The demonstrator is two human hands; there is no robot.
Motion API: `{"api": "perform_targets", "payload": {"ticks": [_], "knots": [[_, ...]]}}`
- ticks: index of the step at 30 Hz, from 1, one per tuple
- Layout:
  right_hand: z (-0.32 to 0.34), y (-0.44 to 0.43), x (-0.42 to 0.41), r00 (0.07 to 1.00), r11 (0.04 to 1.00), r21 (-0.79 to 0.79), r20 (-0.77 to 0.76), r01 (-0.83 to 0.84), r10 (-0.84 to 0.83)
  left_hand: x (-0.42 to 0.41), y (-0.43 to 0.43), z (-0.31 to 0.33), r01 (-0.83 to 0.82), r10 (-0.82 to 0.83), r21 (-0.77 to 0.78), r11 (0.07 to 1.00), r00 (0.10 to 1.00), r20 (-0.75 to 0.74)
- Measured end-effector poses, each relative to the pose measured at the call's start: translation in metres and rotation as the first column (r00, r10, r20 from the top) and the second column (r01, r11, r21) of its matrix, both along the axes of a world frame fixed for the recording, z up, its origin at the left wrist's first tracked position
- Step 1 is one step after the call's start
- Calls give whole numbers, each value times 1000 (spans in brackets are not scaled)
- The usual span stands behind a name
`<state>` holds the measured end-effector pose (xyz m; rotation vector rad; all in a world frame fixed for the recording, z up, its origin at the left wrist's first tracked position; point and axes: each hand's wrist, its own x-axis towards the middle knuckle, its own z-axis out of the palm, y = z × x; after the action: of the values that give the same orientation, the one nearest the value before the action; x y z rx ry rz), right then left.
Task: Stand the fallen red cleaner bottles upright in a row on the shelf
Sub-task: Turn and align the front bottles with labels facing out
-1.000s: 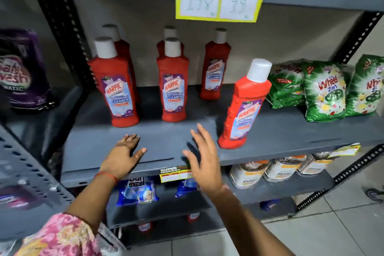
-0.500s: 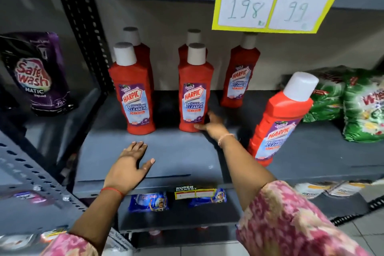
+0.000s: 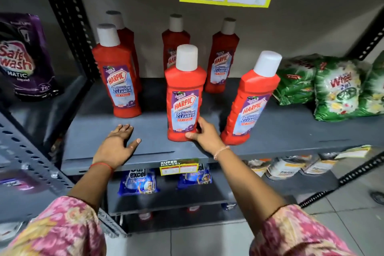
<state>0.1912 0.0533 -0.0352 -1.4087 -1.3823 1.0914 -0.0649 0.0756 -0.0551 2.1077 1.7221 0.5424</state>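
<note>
The right hand (image 3: 204, 136) grips the middle bottle (image 3: 184, 97) low on its base, thumb across the front and fingers wrapped behind its right side. The bottle stands upright on the shelf (image 3: 153, 147), long axis vertical, near the front edge and forward of the two front bottles flanking it. The left hand (image 3: 117, 145) lies flat and spread on the shelf, holding nothing, just left of the gripped bottle. The left bottle (image 3: 118, 75) sits further back; the right bottle (image 3: 250, 102) stands close beside the right wrist, seemingly leaning right, though the wide lens may exaggerate that. Three more bottles stand along the back. Judged from this, the gripped bottle wants pushing straight back, away from the grip, to line up with its neighbours. Bare shelf lies open behind it up to the back row, and the gap either side is fair. The front edge is close under the hand, so any pull forward risks a drop, and the forearm could brush the right bottle
</note>
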Motion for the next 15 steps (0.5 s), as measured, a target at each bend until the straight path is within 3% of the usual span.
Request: {"api": "perform_targets", "payload": {"ticks": [15], "knots": [[1,-22,-2,999,1000,-8,46,16,-16,-2,0,0,-14,14,-4,1000,1000,-19]]}}
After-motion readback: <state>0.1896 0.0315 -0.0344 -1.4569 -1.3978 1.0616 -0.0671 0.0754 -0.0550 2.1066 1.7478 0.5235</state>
